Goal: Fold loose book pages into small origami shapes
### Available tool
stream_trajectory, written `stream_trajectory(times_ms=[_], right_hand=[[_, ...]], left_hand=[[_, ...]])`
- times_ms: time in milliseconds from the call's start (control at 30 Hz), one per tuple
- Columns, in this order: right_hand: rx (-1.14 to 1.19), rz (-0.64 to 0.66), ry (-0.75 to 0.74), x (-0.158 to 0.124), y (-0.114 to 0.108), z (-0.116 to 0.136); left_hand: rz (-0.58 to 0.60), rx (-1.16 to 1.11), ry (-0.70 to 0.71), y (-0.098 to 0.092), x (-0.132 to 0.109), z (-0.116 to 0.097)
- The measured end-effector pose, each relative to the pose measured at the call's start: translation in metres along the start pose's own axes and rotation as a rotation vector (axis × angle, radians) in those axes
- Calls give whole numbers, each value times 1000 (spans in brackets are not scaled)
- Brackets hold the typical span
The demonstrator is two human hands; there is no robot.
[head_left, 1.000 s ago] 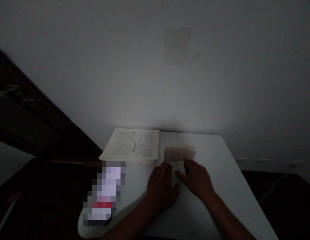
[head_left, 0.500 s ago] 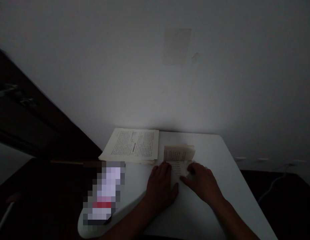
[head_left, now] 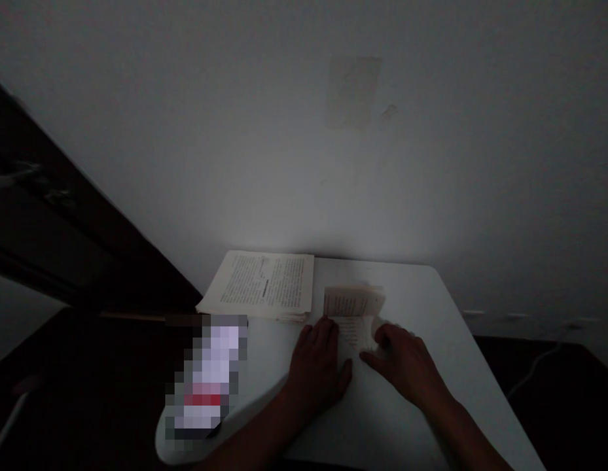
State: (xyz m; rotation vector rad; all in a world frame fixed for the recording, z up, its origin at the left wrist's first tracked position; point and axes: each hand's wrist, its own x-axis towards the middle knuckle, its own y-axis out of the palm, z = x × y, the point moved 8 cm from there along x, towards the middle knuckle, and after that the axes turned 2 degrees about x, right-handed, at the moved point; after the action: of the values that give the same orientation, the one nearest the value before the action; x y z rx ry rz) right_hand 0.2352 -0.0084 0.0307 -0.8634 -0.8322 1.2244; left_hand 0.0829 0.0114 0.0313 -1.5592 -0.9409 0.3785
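Observation:
A small printed sheet of paper (head_left: 353,313), partly folded, lies on the white table (head_left: 421,301). My left hand (head_left: 319,366) lies flat on the sheet's left part with its fingers stretched out. My right hand (head_left: 406,363) presses on the sheet's right part, fingers bent down onto the fold. The near part of the sheet is hidden under both hands. The light is dim.
A stack of printed pages (head_left: 264,291) lies at the table's far left corner. A blurred-out object (head_left: 205,383) sits on the near left of the table. A white wall rises behind, a dark door or cabinet (head_left: 63,222) stands left. A cable (head_left: 534,366) trails right.
My right hand has slid to the right along the sheet, uncovering more of the folded paper. My left hand has stayed where it was.

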Motion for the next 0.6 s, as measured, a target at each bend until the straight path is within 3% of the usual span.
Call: stream_trajectory(times_ms=[600], right_hand=[[35, 83, 35, -3, 2, -12]], left_hand=[[10, -23, -23, 1, 0, 1]])
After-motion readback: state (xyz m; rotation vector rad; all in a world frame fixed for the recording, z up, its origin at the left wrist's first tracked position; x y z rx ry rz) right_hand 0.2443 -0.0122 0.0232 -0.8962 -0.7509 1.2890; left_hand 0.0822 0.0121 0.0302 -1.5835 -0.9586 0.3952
